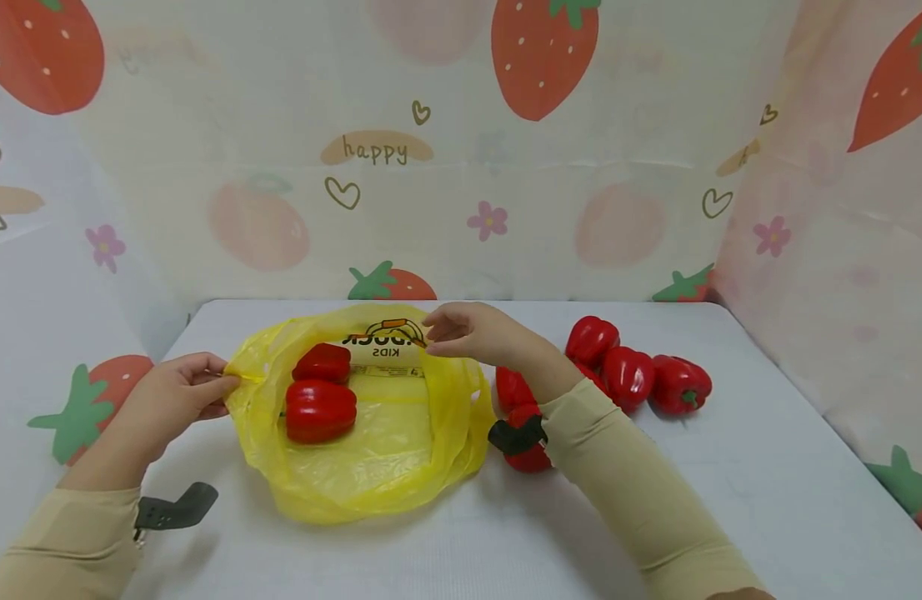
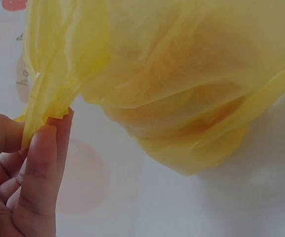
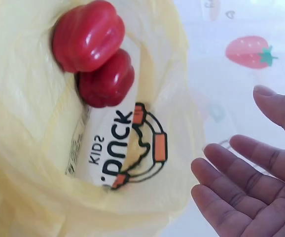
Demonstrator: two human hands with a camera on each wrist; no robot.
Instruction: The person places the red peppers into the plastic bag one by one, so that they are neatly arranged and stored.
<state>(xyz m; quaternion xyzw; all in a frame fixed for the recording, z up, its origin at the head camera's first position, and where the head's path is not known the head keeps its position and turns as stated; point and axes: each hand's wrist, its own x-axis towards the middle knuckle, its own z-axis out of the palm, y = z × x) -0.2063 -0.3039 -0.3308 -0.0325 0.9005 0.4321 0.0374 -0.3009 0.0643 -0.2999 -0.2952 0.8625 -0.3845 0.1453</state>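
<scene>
A yellow plastic bag [image 1: 386, 492] lies spread on the white table with its mouth wide. Two red bell peppers rest inside it, a front one [image 1: 321, 411] and another behind [image 1: 322, 363]. My left hand [image 1: 179, 392] pinches the bag's left rim between thumb and fingers; the left wrist view shows the gathered plastic [image 2: 53, 94] there. At the bag's back right rim, my right hand [image 1: 468, 332] hovers with relaxed, spread fingers. In the right wrist view its palm [image 3: 261, 197] faces the bag and holds nothing.
To the right of the bag lie several more red bell peppers, among them one at the far right [image 1: 681, 385] and one at the back [image 1: 592, 340]. My right forearm partly covers some. A strawberry-print cloth [image 1: 431, 208] rises behind the table [image 1: 731, 500].
</scene>
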